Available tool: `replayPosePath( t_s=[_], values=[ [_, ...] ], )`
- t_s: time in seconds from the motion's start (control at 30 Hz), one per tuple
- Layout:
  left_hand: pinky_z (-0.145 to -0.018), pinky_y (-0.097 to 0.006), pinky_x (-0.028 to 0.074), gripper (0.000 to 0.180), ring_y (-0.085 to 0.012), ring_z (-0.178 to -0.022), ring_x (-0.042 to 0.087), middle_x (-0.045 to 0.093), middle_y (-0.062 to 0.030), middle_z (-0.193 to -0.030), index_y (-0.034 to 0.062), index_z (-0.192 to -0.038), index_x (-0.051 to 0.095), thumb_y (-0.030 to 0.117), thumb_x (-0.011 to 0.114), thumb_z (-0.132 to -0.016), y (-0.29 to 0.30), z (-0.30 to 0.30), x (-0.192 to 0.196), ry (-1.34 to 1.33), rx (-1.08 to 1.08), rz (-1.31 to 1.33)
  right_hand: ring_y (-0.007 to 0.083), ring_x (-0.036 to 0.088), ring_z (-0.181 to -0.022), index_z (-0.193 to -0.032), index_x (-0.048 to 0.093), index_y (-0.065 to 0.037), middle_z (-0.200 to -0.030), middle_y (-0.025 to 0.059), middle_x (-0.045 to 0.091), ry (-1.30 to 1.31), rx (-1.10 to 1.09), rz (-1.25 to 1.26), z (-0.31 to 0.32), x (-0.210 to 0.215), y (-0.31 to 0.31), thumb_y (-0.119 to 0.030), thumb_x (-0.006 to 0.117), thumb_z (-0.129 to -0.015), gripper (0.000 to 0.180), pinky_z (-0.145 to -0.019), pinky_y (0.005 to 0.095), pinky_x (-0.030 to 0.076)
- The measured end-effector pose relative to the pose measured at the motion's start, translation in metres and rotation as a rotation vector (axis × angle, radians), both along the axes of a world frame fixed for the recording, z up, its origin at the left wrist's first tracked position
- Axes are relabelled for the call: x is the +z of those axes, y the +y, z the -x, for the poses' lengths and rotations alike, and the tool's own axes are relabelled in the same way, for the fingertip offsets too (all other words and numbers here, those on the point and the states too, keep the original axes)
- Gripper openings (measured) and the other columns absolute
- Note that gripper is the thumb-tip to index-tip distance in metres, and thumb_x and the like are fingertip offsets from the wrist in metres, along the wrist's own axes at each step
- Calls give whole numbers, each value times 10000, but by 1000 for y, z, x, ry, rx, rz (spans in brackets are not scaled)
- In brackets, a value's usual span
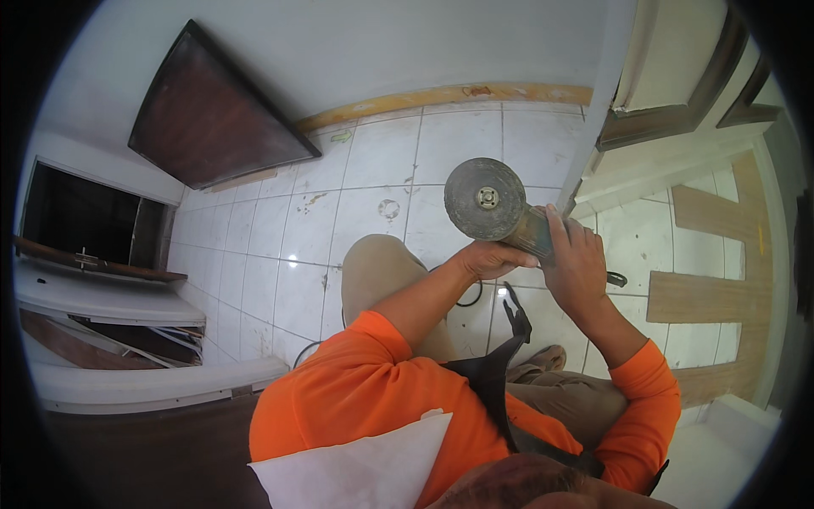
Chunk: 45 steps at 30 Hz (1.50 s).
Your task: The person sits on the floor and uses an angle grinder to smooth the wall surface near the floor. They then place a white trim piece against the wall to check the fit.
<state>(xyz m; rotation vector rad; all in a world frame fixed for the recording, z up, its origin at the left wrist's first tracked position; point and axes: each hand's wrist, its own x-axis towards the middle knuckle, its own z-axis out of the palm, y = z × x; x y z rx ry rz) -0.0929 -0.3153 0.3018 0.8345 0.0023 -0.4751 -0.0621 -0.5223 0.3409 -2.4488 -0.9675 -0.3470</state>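
Note:
An angle grinder point(534, 232) is held up in front of my knees, with its round grey disc point(485, 199) facing up toward me. Around the lower left side of the body wraps my left hand point(496, 259), closed, its fingers partly hidden by the tool. From the right, my right hand point(578, 259) grips the same body with its fingers laid over the top. A dark loop point(617, 279) sticks out beside my right wrist; I cannot tell whether it is the grinder's cord.
A dark reddish-brown panel point(216, 114) leans on the wall at the far left. Light wooden boards point(695, 297) lie on the white tiled floor point(373, 216) at the right. An open cabinet point(80, 216) stands left. A black strap point(517, 314) hangs by my lap.

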Motion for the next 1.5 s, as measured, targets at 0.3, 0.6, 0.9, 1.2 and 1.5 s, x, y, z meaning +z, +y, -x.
replayPosePath(
  t_s=[0.3, 0.6, 0.9, 1.2, 1.5],
  values=[
    [-1129, -367, 447, 731, -174, -1273, 574, 630, -17, -1318, 133, -1466, 521, -102, 768, -819, -6, 4, -1, 22, 63, 34, 361, 628, -971, -1553, 458, -97, -1172, 173, 619, 98, -5, 6, 0, -4, 0, -127, 815, -768, 863, -885, 468, 486],
    [-1084, -419, 466, 380, -192, -1240, 595, 682, -48, -1237, 84, -1323, 623, 170, 755, -976, -31, 8, -28, 218, 118, -24, 419, 679, -931, -1551, 408, -57, -1097, 203, 644, 434, -40, 126, -4, -26, -5, -215, 851, -737, 940, -836, 496, 552],
    [-1034, -449, 499, 613, -229, -1205, 621, 674, -76, -1276, 46, -1339, 625, 436, 834, -915, -60, 21, -74, 508, 223, -237, 410, 739, -982, -1404, 463, -42, -1051, 232, 738, 860, -73, 222, -7, -62, -11, -384, 929, -694, 916, -857, 485, 589],
    [-1015, -371, 519, 577, -232, -1154, 666, 703, -109, -1244, -19, -1309, 632, 410, 792, -960, -57, 29, -73, 522, 324, -340, 366, 745, -997, -1240, 596, 25, -1050, 217, 752, 1017, -96, -79, -3, -79, -6, -410, 959, -641, 825, -898, 416, 584],
    [-989, -385, 511, 695, -214, -1092, 650, 681, -87, -1170, -16, -1308, 625, 593, 691, -980, -61, 25, -39, 545, 424, -332, 222, 736, -912, -1171, 649, 41, -1017, 135, 762, 1214, -52, -266, -13, -75, -10, -272, 952, -653, 677, -860, 343, 578]
  ],
)
